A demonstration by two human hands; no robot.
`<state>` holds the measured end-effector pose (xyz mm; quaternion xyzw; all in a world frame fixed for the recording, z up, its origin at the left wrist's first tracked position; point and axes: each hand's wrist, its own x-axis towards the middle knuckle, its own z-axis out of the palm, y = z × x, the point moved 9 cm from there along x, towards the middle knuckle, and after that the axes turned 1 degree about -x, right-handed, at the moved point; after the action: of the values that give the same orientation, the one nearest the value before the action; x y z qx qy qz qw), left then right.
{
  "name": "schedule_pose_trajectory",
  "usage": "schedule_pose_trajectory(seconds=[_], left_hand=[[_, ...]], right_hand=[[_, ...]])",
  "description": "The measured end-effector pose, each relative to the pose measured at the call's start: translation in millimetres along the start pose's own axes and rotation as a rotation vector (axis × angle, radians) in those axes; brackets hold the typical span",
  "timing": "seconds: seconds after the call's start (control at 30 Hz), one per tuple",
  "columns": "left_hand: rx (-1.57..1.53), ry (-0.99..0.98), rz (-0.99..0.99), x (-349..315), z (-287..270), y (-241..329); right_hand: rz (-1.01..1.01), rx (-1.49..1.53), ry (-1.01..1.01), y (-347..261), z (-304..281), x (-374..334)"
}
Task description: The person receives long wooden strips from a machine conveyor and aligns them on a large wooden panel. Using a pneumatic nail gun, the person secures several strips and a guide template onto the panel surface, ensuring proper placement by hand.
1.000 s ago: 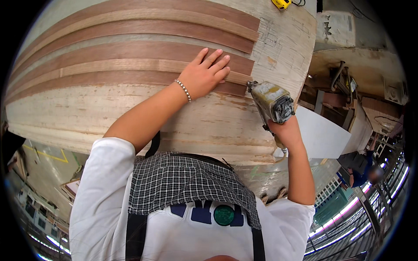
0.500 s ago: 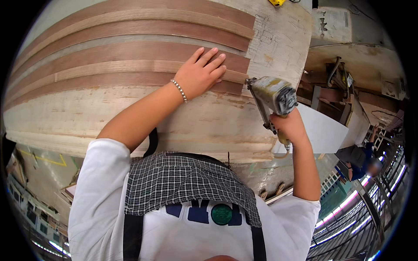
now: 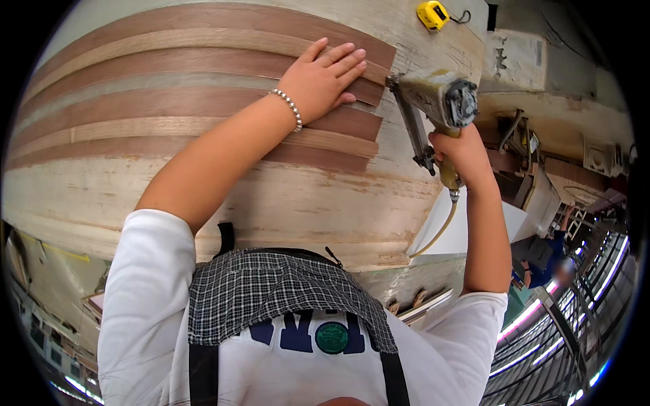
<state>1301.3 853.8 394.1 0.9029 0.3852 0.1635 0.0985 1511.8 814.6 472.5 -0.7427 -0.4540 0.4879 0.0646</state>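
My left hand (image 3: pixel 318 81) lies flat, fingers spread, on the far set of wood strips (image 3: pixel 203 57), near their right end. That set is a light strip on a wider reddish-brown one. Closer to me lies a second such set of strips (image 3: pixel 196 126), partly under my left forearm. My right hand (image 3: pixel 464 154) is wrapped round the handle of a pneumatic nail gun (image 3: pixel 433 101). Its nose is at the right end of the far strips; whether it touches them I cannot tell. An air hose (image 3: pixel 440 227) hangs from the handle.
The strips rest on a worn pale wooden worktable (image 3: pixel 271 203). A yellow tape measure (image 3: pixel 433 15) lies at its far right. Further right stand a wooden bench with scraps (image 3: pixel 514 166) and a white panel (image 3: pixel 497 220). Another person (image 3: pixel 545 260) is at the far right.
My left hand has moved from the near strips to the far strips. The nail gun in my right hand has gone up and away, from the near strips' end to the far ones'.
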Motion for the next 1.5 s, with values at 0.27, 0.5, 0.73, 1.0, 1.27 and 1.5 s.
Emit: schedule_pose_trajectory(seconds=[0.27, 0.5, 0.73, 1.0, 1.27, 1.5], left_hand=[[-0.039, 0.049, 0.001, -1, 2, 1], [-0.027, 0.043, 0.011, -2, 4, 5], [0.037, -0.204, -0.068, -25, -19, -39], [0.184, -0.177, -0.176, -125, -77, -180], [0.31, -0.289, -0.565, -231, -177, -287], [0.476, -0.063, -0.597, -479, -296, -240]], right_hand=[[0.014, 0.052, -0.03, -1, 1, -1], [0.033, -0.081, 0.007, 2, -1, 1], [0.048, 0.075, 0.153, 13, 8, -66], [0.2, 0.141, 0.372, 82, 95, -302], [0.383, 0.166, 0.409, 69, 242, -423], [-0.071, 0.212, 0.037, -4, 375, -360]])
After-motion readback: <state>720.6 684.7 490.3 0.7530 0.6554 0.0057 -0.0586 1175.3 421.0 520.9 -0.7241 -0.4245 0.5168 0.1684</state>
